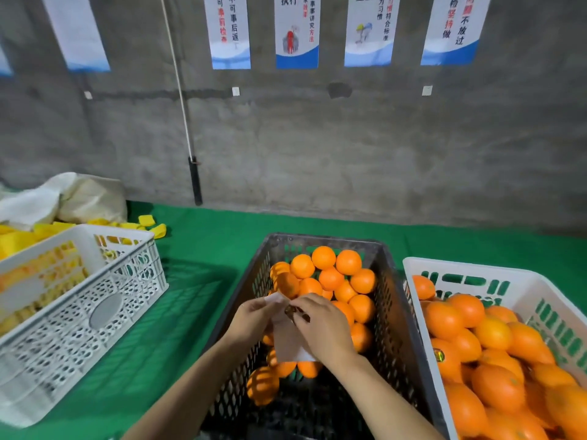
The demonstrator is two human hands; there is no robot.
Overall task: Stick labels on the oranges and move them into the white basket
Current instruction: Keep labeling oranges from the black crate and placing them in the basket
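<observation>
1. Head view: both hands meet over the dark grey perforated plastic crate (394, 312) at centre, which is part-filled w/ loose round oranges (330, 277).
2. Left hand (254, 319) pinches the top of a white paper label backing strip (287, 341) between thumb & fingers; strip hangs down over the crate.
3. Right hand (324, 328) has fingers curled, fingertips pinching a small dark label (290, 311) at the strip's upper edge. Can't tell if the label is fully off the backing.
4. Neither hand holds an orange; hands & strip cover several oranges in the crate's mid section.
5. White slotted plastic basket (470, 265) sits just right of the dark crate, touching or nearly so, heaped w/ oranges; one near its left wall shows a small shiny sticker (440, 355).
6. Second white lattice-walled plastic basket (104, 300) stands well apart on the left, holding yellow wrappers (41, 274); contents blurred.
7. More yellow pieces (149, 222) lie on the green cloth-covered table (203, 249) behind that basket, beside a pale crumpled sack (89, 198).
8. Bare grey concrete wall (317, 154) behind; white/blue posters w/ Chinese text (295, 30) hang along the top, & a thin white cord w/ black handle (194, 179) hangs down to table edge.
</observation>
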